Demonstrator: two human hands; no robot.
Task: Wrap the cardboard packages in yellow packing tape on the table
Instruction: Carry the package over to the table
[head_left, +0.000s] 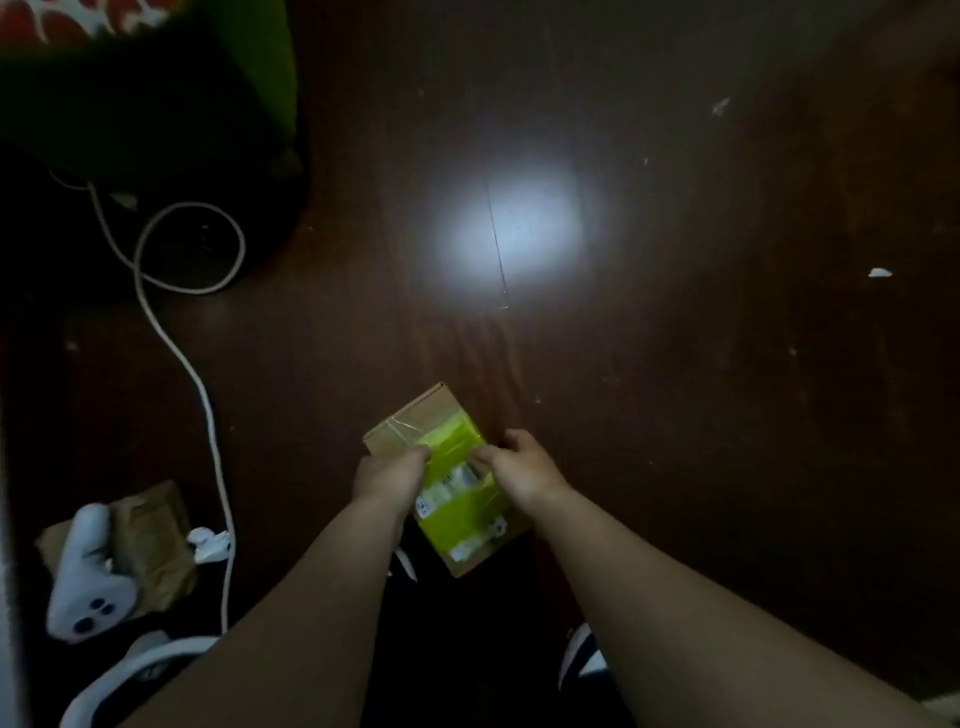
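In the head view, low centre, you hold the cardboard package (402, 421) between both hands above the dark table (675, 364). Left hand (389, 475): fingers curled on its left edge. Right hand (522, 467): gripping the right edge, thumb on the yellow tape (457, 519). Judged step: wrapping, part done, far end bare. The next move calls for tape over that end. The long axis runs near-right to far-left.

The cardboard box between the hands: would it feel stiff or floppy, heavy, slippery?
Probably stiff: the cardboard box keeps straight edges and sharp corners. Likely light, since it is small and the left hand and right hand hold it at its sides with their fingers. The shiny yellow tape may feel slicker than the bare cardboard.
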